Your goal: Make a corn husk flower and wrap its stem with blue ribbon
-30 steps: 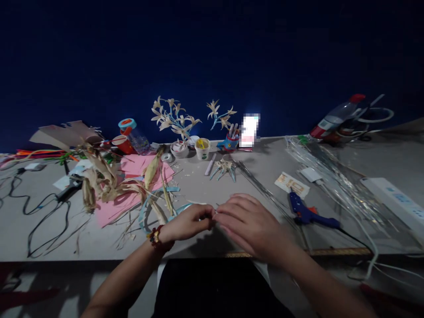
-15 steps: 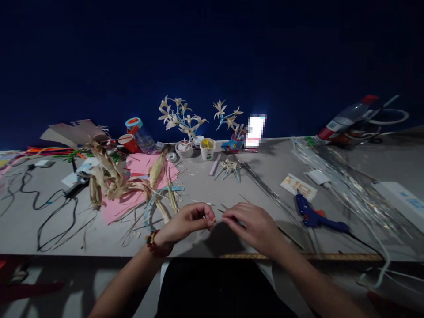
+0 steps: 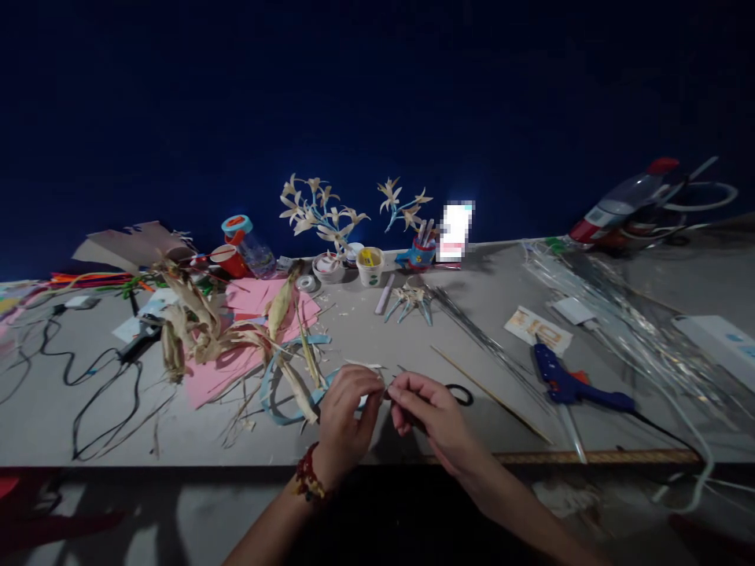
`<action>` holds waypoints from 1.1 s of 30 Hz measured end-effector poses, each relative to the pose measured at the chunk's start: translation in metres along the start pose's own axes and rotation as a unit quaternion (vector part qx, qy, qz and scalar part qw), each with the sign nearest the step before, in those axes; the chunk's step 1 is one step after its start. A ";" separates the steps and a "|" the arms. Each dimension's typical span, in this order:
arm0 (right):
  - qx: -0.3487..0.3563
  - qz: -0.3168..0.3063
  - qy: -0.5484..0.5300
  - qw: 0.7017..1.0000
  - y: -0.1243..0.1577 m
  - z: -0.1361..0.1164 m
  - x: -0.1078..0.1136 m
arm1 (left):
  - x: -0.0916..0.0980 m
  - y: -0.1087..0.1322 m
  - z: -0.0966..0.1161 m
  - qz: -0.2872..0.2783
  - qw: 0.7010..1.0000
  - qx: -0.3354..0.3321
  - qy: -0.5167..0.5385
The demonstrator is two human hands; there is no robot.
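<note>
My left hand (image 3: 349, 413), a beaded bracelet at its wrist, is closed in a pinch near the table's front edge. Its fingertips meet those of my right hand (image 3: 429, 413), also pinched. Whatever sits between them is too small and dark to name. Just right of my right hand, a black looped handle (image 3: 463, 395) lies on the table, the rest hidden behind the hand. A thin wooden stick (image 3: 491, 393) rests beyond it. Left of my left hand are a light blue strip (image 3: 268, 393) and dry corn husks (image 3: 295, 385).
Husk flowers on blue stems (image 3: 322, 212) stand at the back beside a white cup (image 3: 370, 269). Several small husk buds (image 3: 411, 303) lie mid-table. On the right are a blue glue gun (image 3: 575, 385) and wires (image 3: 480, 334); pink paper (image 3: 206, 381) is on the left.
My hands have come together, fingertips meeting. The left hand has turned and moved right. The black looped handle and more of the wooden stick now show beside my right hand.
</note>
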State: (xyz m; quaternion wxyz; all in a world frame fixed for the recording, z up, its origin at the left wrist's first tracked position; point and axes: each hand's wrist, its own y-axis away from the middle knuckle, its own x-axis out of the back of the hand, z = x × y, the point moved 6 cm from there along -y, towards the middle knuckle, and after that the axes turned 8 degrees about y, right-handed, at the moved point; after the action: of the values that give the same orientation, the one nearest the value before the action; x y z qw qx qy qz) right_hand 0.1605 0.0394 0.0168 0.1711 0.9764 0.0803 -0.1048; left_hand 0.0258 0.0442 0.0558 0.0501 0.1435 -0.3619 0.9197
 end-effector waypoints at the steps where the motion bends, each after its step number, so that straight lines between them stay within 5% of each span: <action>1: -0.003 -0.006 -0.008 1.000 0.000 0.000 -0.002 | 0.000 0.001 0.000 0.004 1.000 -0.008 -0.010; 7: -0.047 -0.027 -0.075 0.996 -0.002 0.007 -0.010 | 0.002 0.008 -0.001 0.034 0.999 -0.035 -0.023; 14: -0.047 -0.016 -0.125 0.991 -0.004 0.011 -0.013 | -0.001 0.011 -0.006 0.056 0.998 0.026 0.009; 24: -0.047 -0.055 -0.122 0.990 -0.003 0.009 -0.011 | 0.006 0.004 0.001 -0.006 0.992 -0.125 -0.033; 33: -0.075 -0.093 -0.097 0.988 0.004 0.007 -0.012 | 0.007 -0.002 -0.001 -0.061 0.985 -0.161 0.008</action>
State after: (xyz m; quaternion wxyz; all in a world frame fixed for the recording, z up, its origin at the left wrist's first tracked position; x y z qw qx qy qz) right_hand 0.1478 0.0321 0.0142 0.2404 0.9343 0.1613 -0.2082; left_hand 0.0196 0.0464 0.0585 0.1312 0.1480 -0.4955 0.8458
